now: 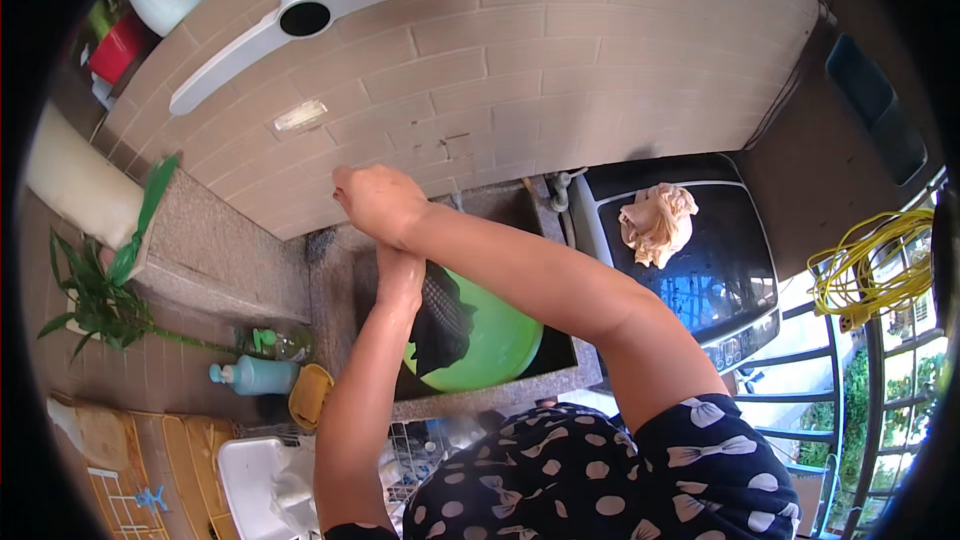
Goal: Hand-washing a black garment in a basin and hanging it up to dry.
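Note:
My right hand (382, 202) is raised over the back left of a stone sink (495, 394), its fingers curled and turned away; whether it grips something does not show. My left hand (400, 270) is just below it, wet, and largely covered by the right wrist, so its fingers are hidden. Dark mesh cloth (442, 326) hangs beside my left wrist, over a green plastic basin (499, 330) in the sink. Where the top of the cloth ends is hidden behind my right forearm.
A blue pump bottle (259, 375), a clear bottle with a green cap (289, 343) and a yellow dish (310, 394) stand left of the sink. A metal tap (561, 191) is at its right, beside a black-lidded washing machine (712, 240) bearing crumpled beige cloth (660, 223).

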The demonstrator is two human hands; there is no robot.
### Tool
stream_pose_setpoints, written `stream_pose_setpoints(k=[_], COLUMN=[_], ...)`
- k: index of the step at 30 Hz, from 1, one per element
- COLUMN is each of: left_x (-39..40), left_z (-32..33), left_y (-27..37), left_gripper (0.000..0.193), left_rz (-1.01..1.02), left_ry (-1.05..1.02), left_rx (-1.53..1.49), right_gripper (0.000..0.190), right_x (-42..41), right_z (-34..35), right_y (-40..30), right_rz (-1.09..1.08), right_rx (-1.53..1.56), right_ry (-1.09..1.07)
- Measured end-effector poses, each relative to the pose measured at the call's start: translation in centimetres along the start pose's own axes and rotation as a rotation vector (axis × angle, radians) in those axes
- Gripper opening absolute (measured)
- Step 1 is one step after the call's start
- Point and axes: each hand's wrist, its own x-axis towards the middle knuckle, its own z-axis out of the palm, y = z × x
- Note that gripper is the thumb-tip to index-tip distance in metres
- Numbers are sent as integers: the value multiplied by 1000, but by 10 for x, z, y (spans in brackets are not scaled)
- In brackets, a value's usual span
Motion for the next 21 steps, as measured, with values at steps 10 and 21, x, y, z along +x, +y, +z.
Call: stream_pose_setpoints(k=[10,21], left_x=[-10,6], left_z=[-30,-13], left_y=[0,55], left_gripper=[42,25], left_rz=[93,-131], left_ry=[196,661], left_rx=[-157,-667], right_gripper=[68,88], right_x=[-58,-245], right_z=[8,85], right_y=[23,168], right_rz=[-156,743], right_rx=[513,1965], right_ry=[77,74])
